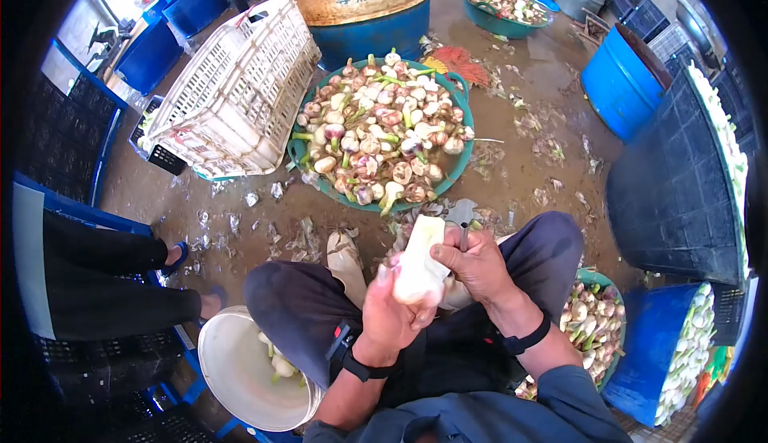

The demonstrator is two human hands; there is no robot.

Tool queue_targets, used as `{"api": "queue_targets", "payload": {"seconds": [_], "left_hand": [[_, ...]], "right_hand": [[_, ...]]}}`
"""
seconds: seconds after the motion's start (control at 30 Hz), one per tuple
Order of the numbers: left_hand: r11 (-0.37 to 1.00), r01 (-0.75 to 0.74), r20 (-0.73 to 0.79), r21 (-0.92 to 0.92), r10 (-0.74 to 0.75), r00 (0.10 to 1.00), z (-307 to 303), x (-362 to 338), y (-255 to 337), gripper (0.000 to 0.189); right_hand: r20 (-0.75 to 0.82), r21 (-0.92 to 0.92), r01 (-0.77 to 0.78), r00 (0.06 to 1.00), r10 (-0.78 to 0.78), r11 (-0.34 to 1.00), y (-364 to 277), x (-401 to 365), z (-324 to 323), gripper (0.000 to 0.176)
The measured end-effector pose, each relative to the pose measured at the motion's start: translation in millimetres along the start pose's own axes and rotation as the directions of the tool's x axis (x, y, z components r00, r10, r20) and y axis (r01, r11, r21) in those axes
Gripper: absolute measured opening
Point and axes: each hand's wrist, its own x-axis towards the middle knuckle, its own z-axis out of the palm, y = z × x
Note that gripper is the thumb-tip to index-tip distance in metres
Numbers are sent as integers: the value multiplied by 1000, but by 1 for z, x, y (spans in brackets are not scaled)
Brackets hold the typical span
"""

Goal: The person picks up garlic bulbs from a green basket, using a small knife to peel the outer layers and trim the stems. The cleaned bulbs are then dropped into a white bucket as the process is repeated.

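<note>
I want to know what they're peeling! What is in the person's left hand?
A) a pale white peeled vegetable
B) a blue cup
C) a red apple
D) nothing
A: the left hand grips a pale white peeled vegetable, while the right hand presses a small knife against it.

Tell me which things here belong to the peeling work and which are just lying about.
In use: left hand holding the white stalk; right hand with the small knife; green basin of unpeeled bulbs; white bucket holding white pieces.
Lying about: white crate; blue barrel; peel scraps on the floor.
</note>
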Motion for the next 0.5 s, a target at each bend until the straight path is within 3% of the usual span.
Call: {"api": "queue_targets", "payload": {"seconds": [0.03, 0.1, 0.17, 0.27, 0.37, 0.4, 0.5], "left_hand": [[986, 94, 54, -137, -87, 995, 0, 1, 0, 61], [968, 138, 83, -211, -123, 989, -4, 5, -1, 65], [957, 186, 134, -223, -159, 978, -4, 5, 2, 64], [975, 209, 199, -74, -191, 961, -12, 7, 1, 68], [983, 164, -48, 89, -160, 986, -7, 9, -4, 74], [984, 69, -80, 163, -56, 995, -6, 8, -9, 69], [889, -201, -96, 411, 262, 960, 5, 10, -19, 65]], "right_hand": [[-9, 40, -34, 999, 34, 999, 1, -1, 1, 16], [-17, 136, -100, 995, 103, 986, 2, -5, 0, 19], [-46, 199, -115, 991, 127, 973, 3, -5, 0, 21], [-85, 360, -156, 976, 199, 920, -26, -12, 16, 18], [-19, 138, -25, 999, 28, 990, -13, -16, 2, 15], [-159, 154, 26, 987, -1, 988, -7, -16, 4, 15], [-126, 75, 35, 992, -25, 997, -8, -24, 4, 14]]}}
